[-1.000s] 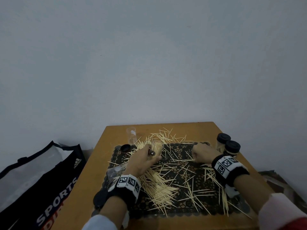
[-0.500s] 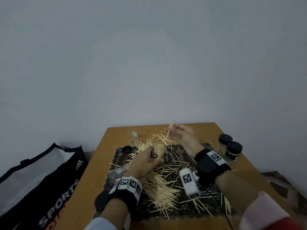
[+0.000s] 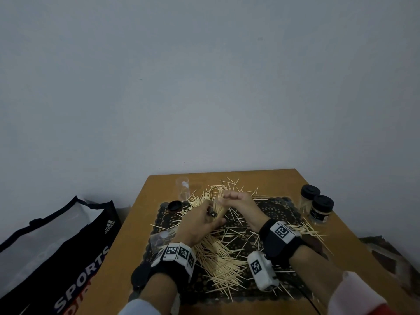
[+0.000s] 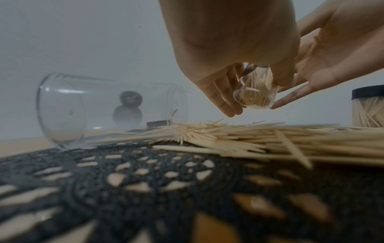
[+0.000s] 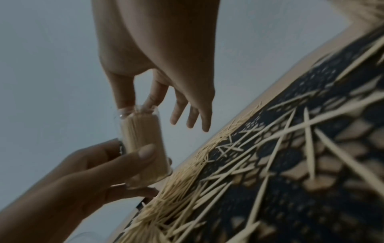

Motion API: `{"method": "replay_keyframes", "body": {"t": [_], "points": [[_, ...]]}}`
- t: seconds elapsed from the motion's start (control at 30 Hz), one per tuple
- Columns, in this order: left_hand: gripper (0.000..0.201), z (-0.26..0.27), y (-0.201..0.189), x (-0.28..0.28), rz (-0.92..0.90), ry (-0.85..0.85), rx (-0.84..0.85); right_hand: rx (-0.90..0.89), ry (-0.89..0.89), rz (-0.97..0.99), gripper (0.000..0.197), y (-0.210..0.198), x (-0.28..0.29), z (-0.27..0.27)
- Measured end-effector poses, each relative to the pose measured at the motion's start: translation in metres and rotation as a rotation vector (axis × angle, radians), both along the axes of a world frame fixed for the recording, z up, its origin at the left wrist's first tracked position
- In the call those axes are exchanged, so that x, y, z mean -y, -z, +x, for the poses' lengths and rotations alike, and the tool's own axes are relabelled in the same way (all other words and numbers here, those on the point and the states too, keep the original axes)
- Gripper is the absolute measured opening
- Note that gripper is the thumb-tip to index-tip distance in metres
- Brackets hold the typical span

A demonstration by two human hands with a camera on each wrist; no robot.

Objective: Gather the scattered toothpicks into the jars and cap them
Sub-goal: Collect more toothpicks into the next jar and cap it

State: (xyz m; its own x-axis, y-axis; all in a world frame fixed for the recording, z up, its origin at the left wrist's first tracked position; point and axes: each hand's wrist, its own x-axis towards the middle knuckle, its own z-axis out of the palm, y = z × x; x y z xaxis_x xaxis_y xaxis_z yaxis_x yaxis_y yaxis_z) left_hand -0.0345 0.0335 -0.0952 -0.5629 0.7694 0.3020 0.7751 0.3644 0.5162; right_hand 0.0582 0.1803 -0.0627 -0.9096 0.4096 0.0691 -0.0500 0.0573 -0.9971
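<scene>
jar [image 5: 143, 144] sits in my left hand [image 3: 200, 226], fingers wrapped round its base, above the mat [image 3: 272, 210]. right hand [image 3: 238, 201] pinches toothpicks [image 5: 143, 110] at its mouth. i judge the sticks light and brittle, the clear wall slippery: hold low.

At about eight o'clock from us a black and white carrier bag [image 3: 52, 246] stands on the floor against the wooden table [image 3: 127, 251]. On that table we see a dark lace mat [image 3: 275, 208]. At twelve o'clock rises a plain grey wall [image 3: 204, 76].
</scene>
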Motion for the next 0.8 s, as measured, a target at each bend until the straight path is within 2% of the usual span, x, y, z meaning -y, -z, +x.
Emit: {"method": "replay_keyframes", "body": {"t": [0.17,0.27,0.33,0.43,0.53,0.7,0.8], "points": [[0.041,0.0,-0.002,0.0,-0.014,-0.028,-0.014,0.02,-0.001,0.032,0.027,-0.004,-0.005,0.007],[0.047,0.002,-0.003,0.0,-0.023,-0.034,-0.02,-0.019,0.01,0.042,0.02,-0.003,-0.004,0.009],[0.044,0.003,-0.004,0.0,-0.022,-0.025,-0.016,-0.041,0.033,0.049,0.017,-0.001,-0.003,0.008],[0.04,0.004,-0.005,0.0,-0.026,-0.008,-0.013,-0.072,0.047,0.009,0.02,-0.002,-0.003,0.008],[0.047,0.004,-0.005,0.0,-0.029,-0.008,-0.02,-0.081,0.009,-0.008,0.024,-0.004,-0.002,0.008],[0.05,0.005,-0.006,-0.001,-0.052,0.003,-0.034,0.144,-0.139,0.256,0.042,-0.003,-0.004,0.007],[0.051,0.005,-0.006,-0.001,-0.063,-0.001,-0.04,0.226,-0.205,0.279,0.051,-0.004,-0.012,0.01]]}}
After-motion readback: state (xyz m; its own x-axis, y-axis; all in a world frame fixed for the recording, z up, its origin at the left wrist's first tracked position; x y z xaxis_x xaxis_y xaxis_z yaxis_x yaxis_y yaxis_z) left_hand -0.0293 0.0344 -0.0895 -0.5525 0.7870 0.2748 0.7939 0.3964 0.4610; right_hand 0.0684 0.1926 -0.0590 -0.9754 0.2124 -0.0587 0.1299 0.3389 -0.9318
